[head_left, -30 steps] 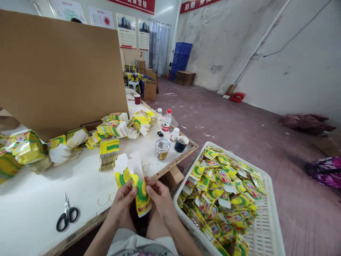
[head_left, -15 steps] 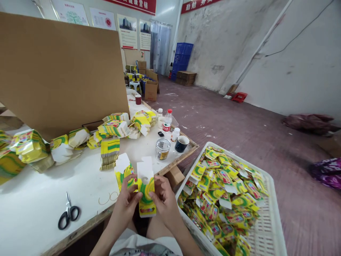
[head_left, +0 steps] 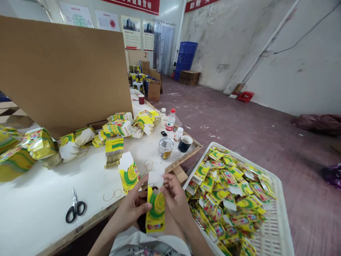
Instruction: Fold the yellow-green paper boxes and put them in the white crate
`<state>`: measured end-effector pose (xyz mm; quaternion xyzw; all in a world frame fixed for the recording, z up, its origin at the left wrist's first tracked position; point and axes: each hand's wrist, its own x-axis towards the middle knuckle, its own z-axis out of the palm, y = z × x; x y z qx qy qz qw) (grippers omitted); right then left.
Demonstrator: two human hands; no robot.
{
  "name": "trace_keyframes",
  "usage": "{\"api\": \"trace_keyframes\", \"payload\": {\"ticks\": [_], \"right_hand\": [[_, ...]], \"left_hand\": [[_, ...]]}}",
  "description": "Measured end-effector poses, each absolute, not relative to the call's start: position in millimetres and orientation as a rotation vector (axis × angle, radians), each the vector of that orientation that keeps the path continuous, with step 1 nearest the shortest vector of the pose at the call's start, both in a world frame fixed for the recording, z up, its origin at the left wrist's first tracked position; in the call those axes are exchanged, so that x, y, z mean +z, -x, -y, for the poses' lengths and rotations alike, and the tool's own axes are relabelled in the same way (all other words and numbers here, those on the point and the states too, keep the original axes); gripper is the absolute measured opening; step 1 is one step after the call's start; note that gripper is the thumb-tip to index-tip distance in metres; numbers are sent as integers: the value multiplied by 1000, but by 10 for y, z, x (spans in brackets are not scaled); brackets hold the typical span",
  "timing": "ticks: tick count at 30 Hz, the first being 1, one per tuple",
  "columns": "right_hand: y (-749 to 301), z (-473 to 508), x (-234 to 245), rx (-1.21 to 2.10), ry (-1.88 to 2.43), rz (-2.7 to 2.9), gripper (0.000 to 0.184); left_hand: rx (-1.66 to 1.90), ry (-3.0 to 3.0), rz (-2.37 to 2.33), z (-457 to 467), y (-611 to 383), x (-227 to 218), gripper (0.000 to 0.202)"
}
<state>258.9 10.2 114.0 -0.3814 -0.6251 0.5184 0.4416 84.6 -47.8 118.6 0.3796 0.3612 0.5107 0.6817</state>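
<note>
Yellow-and-green printed paper carton held upright

Right fingers pinch its upper right edge; left fingers stand parted, thumb at its left edge, their hold unclear. Just beyond, a matching carton lies on the white worktop.

a packing workshop, it seems. ahead of the left hand and to its left, a wood-edged table carries bundles of printed cartons; right of the right hand stands a white crate heaped with yellow packs. far beyond both hands are stacked blue crates, cardboard boxes, 2 red banners and a stained bare wall.
</note>
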Motion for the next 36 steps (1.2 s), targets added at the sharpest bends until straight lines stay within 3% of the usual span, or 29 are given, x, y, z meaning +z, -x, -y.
{"api": "trace_keyframes", "payload": {"ticks": [5, 10, 19, 26, 29, 33, 36], "right_hand": [[-2658, -156, 1206, 1244, 994, 1509, 33], [-2675, -172, 1217, 1416, 1054, 1683, 38], [-2603, -163, 1190, 1281, 1152, 1857, 38], [-2668, -150, 1234, 1130, 1047, 1748, 25], [-2952, -225, 1308, 916, 1292, 1870, 17], [-3366, -357, 1367, 473, 1808, 1947, 16], [-3239, -399, 1232, 669, 1675, 1916, 24]], "left_hand": [[1192, -938, -973, 428, -839, 1165, 54], [1172, -1022, -1057, 411, -877, 1125, 54], [1209, -933, -933, 389, -876, 1176, 59], [1153, -1049, -978, 359, -963, 1056, 53], [1188, -1301, -1328, 326, -836, 881, 48], [1067, -1581, -2003, 314, -526, 552, 56], [864, -1707, -2132, 304, -414, 338, 54]]}}
